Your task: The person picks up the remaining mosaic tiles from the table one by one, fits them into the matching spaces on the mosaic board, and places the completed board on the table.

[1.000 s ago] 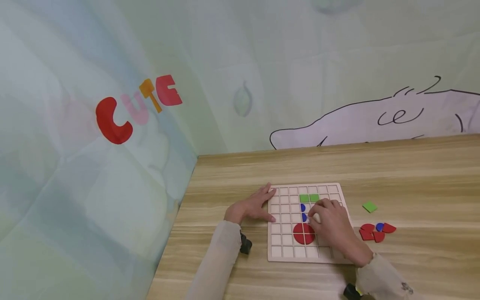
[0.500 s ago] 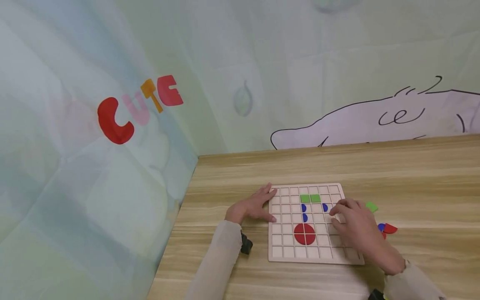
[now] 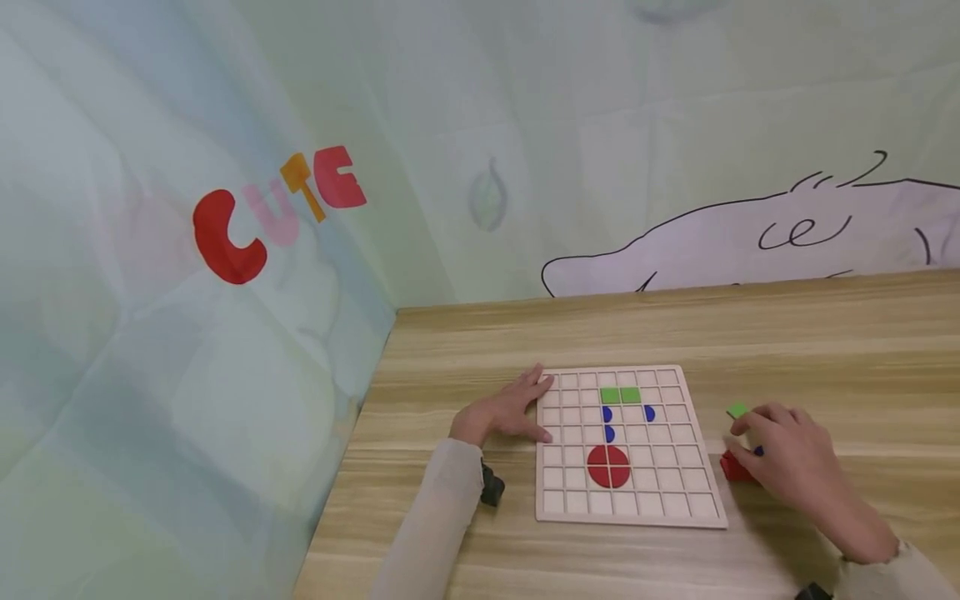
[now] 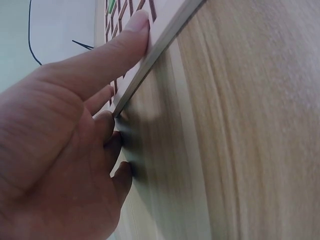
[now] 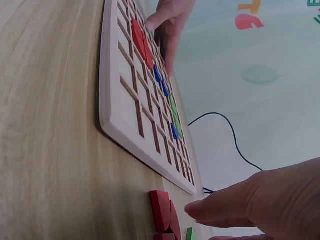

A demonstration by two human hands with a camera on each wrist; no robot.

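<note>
Board (image 3: 632, 524) holds green squares (image 3: 611, 396), blue half-discs (image 3: 649, 413), red quarters (image 3: 599, 457); left grip (image 3: 508, 412); right grip (image 3: 793, 457); fingers apart, empty

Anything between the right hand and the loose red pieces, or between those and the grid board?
Nothing visible. The right hand is close to the red pieces; only tabletop shows between them and the grid board. The left hand rests on its left edge, off that path.

The right hand (image 3: 795, 458) partly hides red pieces (image 3: 735, 468) and a blue piece (image 3: 759, 451).
</note>
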